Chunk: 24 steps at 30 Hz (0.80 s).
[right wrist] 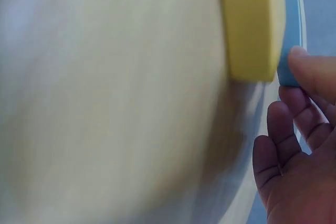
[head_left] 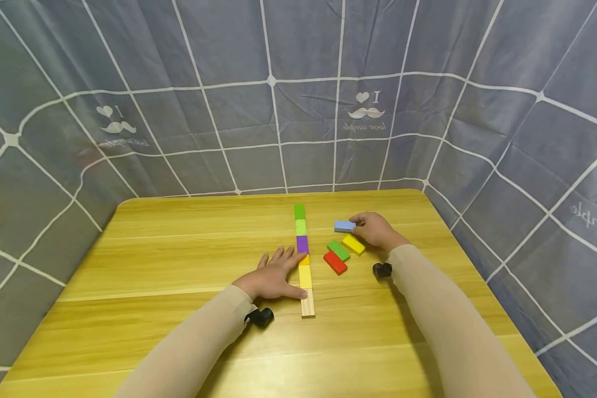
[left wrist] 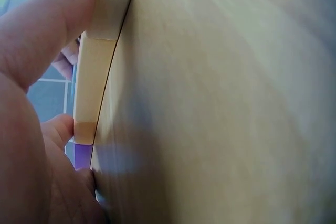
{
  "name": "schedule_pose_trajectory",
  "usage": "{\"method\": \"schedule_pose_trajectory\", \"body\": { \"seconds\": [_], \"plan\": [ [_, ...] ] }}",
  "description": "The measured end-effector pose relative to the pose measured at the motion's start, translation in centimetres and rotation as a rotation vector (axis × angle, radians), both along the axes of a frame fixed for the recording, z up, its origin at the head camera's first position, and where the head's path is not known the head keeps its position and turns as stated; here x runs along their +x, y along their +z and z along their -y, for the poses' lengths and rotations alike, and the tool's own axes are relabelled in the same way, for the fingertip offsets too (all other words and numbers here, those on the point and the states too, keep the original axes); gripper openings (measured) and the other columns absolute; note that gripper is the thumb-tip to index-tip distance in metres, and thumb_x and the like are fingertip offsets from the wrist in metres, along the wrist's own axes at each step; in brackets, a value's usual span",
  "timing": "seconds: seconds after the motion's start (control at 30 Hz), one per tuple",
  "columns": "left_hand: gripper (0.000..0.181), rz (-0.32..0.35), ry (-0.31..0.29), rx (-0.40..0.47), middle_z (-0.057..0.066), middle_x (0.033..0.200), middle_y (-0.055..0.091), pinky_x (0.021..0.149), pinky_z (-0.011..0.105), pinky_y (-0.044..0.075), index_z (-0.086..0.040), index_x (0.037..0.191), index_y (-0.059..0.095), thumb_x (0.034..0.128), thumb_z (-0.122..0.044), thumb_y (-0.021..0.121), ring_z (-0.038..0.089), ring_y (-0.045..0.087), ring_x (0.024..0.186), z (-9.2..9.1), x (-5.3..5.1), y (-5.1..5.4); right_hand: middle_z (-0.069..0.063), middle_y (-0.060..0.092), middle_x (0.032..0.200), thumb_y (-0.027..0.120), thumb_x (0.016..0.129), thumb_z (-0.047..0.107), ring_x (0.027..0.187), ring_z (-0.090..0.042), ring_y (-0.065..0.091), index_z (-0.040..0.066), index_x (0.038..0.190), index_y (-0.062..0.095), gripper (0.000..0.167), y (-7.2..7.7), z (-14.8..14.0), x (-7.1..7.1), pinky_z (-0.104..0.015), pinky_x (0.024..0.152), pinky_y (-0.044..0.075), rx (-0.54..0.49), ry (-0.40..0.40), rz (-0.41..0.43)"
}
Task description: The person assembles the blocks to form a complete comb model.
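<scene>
A straight row of wooden blocks runs away from the person: natural wood nearest, then yellow, orange, purple, light green and a dark green block farthest. My left hand lies with spread fingers at the row's left side, its thumb touching the natural block and its index finger near the orange and purple ones. To the right of the row, my right hand pinches a blue block by its right end between thumb and fingers.
Loose blocks lie between the row and the right hand: yellow, green and red. All sit on a wood-grain table. A grey curtain with white lines closes off the back and sides.
</scene>
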<state>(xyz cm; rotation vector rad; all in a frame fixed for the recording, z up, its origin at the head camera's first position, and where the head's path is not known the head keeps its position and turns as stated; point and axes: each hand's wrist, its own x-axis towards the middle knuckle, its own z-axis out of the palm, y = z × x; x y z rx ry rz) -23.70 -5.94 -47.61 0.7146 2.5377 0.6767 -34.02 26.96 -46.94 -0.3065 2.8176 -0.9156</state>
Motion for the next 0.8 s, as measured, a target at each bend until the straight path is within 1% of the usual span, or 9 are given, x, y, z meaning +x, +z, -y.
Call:
{"method": "schedule_pose_trajectory", "body": {
  "seconds": [0.1,0.23,0.43,0.53,0.6,0.63,0.67,0.73,0.8],
  "plan": [
    [0.104,0.001,0.002,-0.012,0.012,0.179,0.004,0.129,0.067,-0.005,-0.030,0.170,0.021,0.0876,-0.064,0.075,0.037,-0.004,0.165,-0.1,0.0,0.1,-0.023,0.068,0.136,0.060,0.105,0.016,0.122,-0.036,0.065,0.000,0.143,0.063,0.041,0.5,0.7,-0.2,-0.051,0.108,0.052,0.004,0.012,-0.016],
    [0.104,0.001,0.008,-0.018,0.011,0.179,0.003,0.129,0.066,-0.005,-0.031,0.170,0.020,0.0879,-0.064,0.075,0.036,-0.004,0.166,-0.1,0.0,0.1,-0.023,0.065,0.141,0.058,0.106,0.015,0.128,-0.039,0.062,-0.001,0.144,0.061,0.041,1.2,1.8,-0.4,-0.053,0.111,0.050,0.015,0.002,-0.023],
    [0.104,0.005,0.010,-0.020,0.010,0.179,0.002,0.129,0.065,-0.007,-0.031,0.170,0.021,0.0874,-0.064,0.075,0.036,-0.005,0.166,0.0,0.1,0.2,-0.022,0.062,0.145,0.056,0.107,0.012,0.131,-0.036,0.060,-0.001,0.145,0.060,0.041,1.7,3.3,-1.1,-0.050,0.113,0.048,-0.032,-0.036,0.006],
    [0.104,-0.001,0.009,-0.020,0.011,0.179,0.003,0.129,0.066,-0.005,-0.030,0.170,0.021,0.0877,-0.064,0.075,0.036,-0.004,0.166,0.0,0.1,0.2,-0.020,0.060,0.148,0.054,0.107,0.010,0.125,-0.034,0.059,0.000,0.147,0.059,0.041,1.7,3.9,-1.6,-0.045,0.109,0.049,-0.119,-0.077,0.065],
    [0.104,0.000,0.009,-0.014,0.011,0.179,0.003,0.129,0.065,-0.006,-0.030,0.170,0.021,0.0878,-0.064,0.075,0.036,-0.005,0.166,0.0,0.1,0.2,-0.017,0.060,0.149,0.053,0.108,0.010,0.118,-0.030,0.058,0.002,0.147,0.058,0.040,1.6,4.1,-2.0,-0.040,0.102,0.050,-0.161,-0.105,0.096],
    [0.104,0.001,0.007,-0.014,0.011,0.179,0.002,0.129,0.065,-0.006,-0.030,0.170,0.020,0.0877,-0.065,0.074,0.036,-0.005,0.166,0.0,0.1,0.2,-0.017,0.060,0.148,0.052,0.108,0.009,0.111,-0.031,0.059,0.002,0.147,0.058,0.040,1.7,4.2,-2.2,-0.039,0.097,0.050,-0.186,-0.118,0.114],
    [0.105,0.000,0.007,-0.013,0.010,0.179,0.002,0.129,0.065,-0.007,-0.031,0.170,0.020,0.0875,-0.065,0.074,0.035,-0.005,0.166,0.0,0.1,0.1,-0.017,0.060,0.148,0.052,0.108,0.009,0.107,-0.029,0.058,0.003,0.146,0.058,0.040,1.7,4.3,-2.4,-0.037,0.094,0.049,-0.193,-0.124,0.122],
    [0.105,0.001,0.010,-0.005,0.010,0.179,0.003,0.129,0.065,-0.007,-0.031,0.170,0.021,0.0871,-0.065,0.075,0.036,-0.005,0.166,-0.1,0.1,0.0,-0.016,0.060,0.149,0.052,0.108,0.010,0.107,-0.027,0.057,0.003,0.147,0.058,0.040,1.8,4.5,-2.7,-0.036,0.095,0.049,-0.173,-0.119,0.117],
    [0.105,0.008,0.012,-0.004,0.009,0.179,0.001,0.129,0.065,-0.009,-0.031,0.170,0.020,0.0870,-0.065,0.075,0.035,-0.007,0.166,0.0,0.1,-0.2,-0.017,0.060,0.149,0.052,0.108,0.010,0.111,-0.029,0.059,0.003,0.147,0.059,0.040,1.9,4.7,-3.1,-0.040,0.101,0.050,-0.157,-0.114,0.112]
  ]
}}
